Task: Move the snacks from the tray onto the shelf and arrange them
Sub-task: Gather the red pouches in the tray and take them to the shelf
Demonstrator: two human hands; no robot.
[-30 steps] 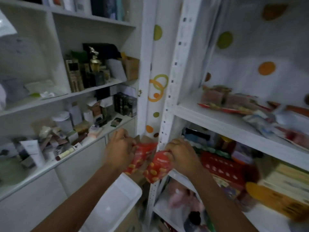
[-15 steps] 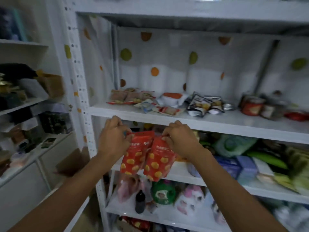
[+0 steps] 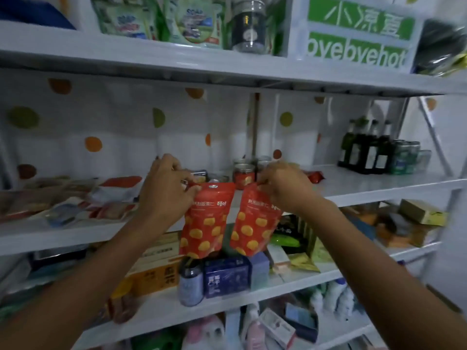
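Two red snack pouches with yellow spots hang side by side in front of the white shelf [image 3: 379, 188]. My left hand [image 3: 166, 188] pinches the top of the left pouch [image 3: 204, 223]. My right hand [image 3: 285, 185] pinches the top of the right pouch [image 3: 255, 223]. Both pouches hang at the shelf's front edge, their tops level with the board, in a gap between flat snack packets [image 3: 111, 208] on the left and red-labelled jars [image 3: 243, 175] behind. The tray is out of view.
Dark bottles and cans [image 3: 374, 152] stand at the shelf's right end. The upper shelf carries green pouches [image 3: 194, 21], a jar and a green-and-white box [image 3: 358, 31]. The shelf below is packed with boxes [image 3: 225, 276] and packets. A slanted metal brace [image 3: 434, 137] crosses the right side.
Both hands have lifted the two red pouches up from below the shelf to its front edge. My view has swung right and upward, so the left-hand cabinet is gone from sight.
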